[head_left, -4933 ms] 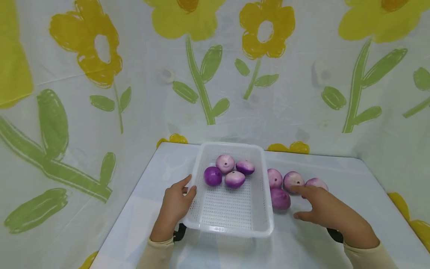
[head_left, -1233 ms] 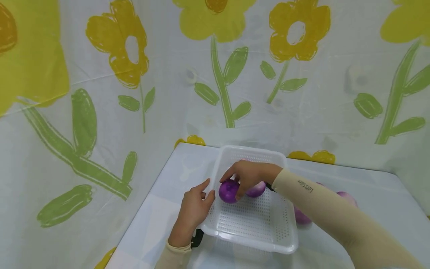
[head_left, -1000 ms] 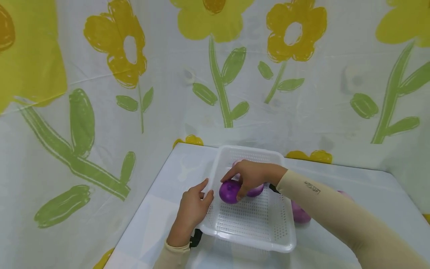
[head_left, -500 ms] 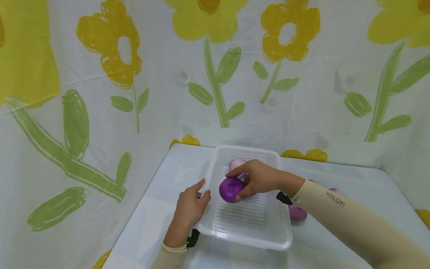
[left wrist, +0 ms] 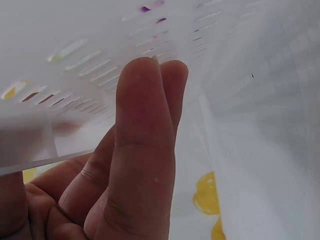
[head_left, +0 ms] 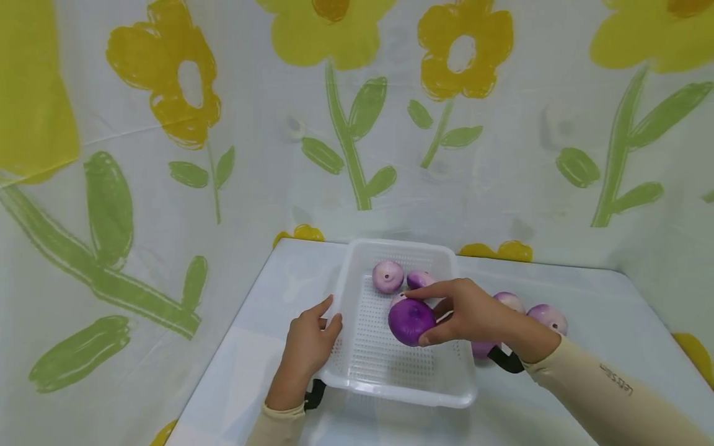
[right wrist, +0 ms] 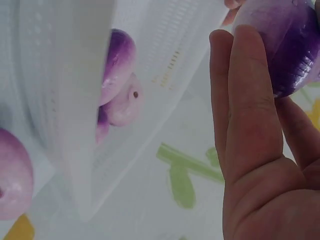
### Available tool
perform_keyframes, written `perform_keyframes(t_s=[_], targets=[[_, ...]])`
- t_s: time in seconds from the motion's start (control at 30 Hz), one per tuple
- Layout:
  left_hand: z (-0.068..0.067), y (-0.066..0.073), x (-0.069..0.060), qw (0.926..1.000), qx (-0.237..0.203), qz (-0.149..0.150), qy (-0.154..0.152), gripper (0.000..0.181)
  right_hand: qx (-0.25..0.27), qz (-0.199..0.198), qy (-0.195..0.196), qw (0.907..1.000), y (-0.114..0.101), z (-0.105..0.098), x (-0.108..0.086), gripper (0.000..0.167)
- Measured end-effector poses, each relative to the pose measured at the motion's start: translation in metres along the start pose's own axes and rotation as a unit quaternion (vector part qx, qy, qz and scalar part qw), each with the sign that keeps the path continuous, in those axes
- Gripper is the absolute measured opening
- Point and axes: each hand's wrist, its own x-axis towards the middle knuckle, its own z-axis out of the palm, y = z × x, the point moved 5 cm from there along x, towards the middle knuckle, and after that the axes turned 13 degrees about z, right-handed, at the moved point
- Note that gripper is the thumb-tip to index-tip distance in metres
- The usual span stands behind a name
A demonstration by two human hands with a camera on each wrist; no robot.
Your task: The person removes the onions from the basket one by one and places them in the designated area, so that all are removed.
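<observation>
My right hand pinches a deep purple red onion between thumb and fingers, over the white perforated basket. In the right wrist view, that held onion appears beyond the fingers, its skin part pale, part violet. My left hand grips the basket's left rim; in the left wrist view its fingers reach up along the outer wall. Inside the basket lie a pale pink onion and a two-toned onion. Another onion peeks out behind the held one, mostly hidden.
On the white table, right of the basket, sit more onions: one pale, one partly covered by my hand, one purple near the basket wall. A flower-printed curtain hangs behind and at the left.
My right hand was by the table's onions, then over the basket at the purple onion. It has since raised that onion and shifted right. The left hand keeps its place at the rim.
</observation>
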Motion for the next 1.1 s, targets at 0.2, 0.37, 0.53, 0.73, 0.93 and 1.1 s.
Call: perform_keyframes(t_s=[0.2,0.37,0.53,0.73,0.93,1.1], targets=[[-0.004,-0.002,-0.002,0.9999,0.008,-0.005,0.005,0.053,0.019,0.01,0.046,0.9987,0.014,-0.005,-0.031,0.075],[-0.004,-0.002,-0.003,0.9999,0.002,-0.011,0.004,0.054,0.019,0.007,0.096,0.9952,0.025,-0.013,-0.057,0.073],[-0.002,-0.003,-0.003,0.9998,-0.003,-0.018,0.0,0.055,0.039,0.018,0.127,0.991,0.044,-0.016,-0.082,0.075],[-0.002,-0.004,-0.002,0.9998,-0.007,-0.018,-0.002,0.057,0.062,0.039,0.17,0.9827,0.07,-0.018,-0.108,0.076],[0.001,-0.004,0.0,0.9997,-0.01,-0.021,-0.005,0.057,0.06,0.102,0.232,0.9655,0.1,-0.02,-0.131,0.078],[0.004,0.0,0.001,0.9997,-0.01,-0.022,-0.008,0.058,0.067,0.135,0.258,0.9543,0.127,-0.022,-0.142,0.079]])
